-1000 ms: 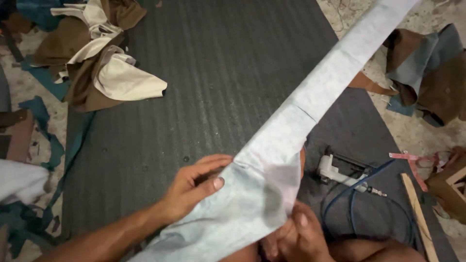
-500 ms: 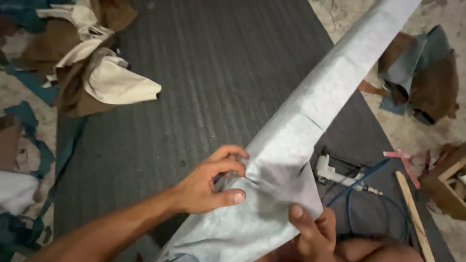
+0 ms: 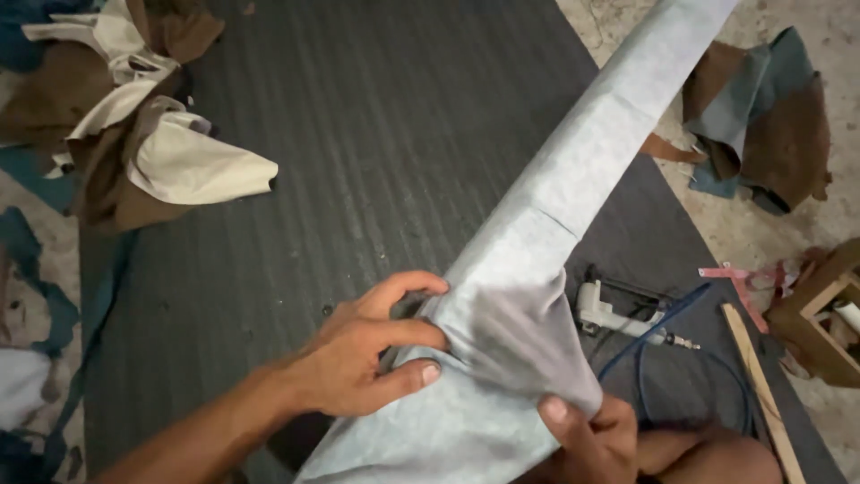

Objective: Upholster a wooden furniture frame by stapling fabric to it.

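Fabric fold under way on a long covered piece.

My left hand (image 3: 358, 358) presses and pinches the pale blue-grey fabric (image 3: 537, 269) at a gathered fold; my right hand (image 3: 591, 439) has its fingers closed on the flap's lower edge. The wrapped piece runs diagonally over the dark ribbed mat (image 3: 358, 134). A pneumatic tool (image 3: 618, 318) lies just beside it. Judgement: the fold needs holding taut and flat before fixing.

Left hand (image 3: 358, 354) and right hand (image 3: 591, 439) pinch grey fabric (image 3: 537, 260) (long, wrapped).
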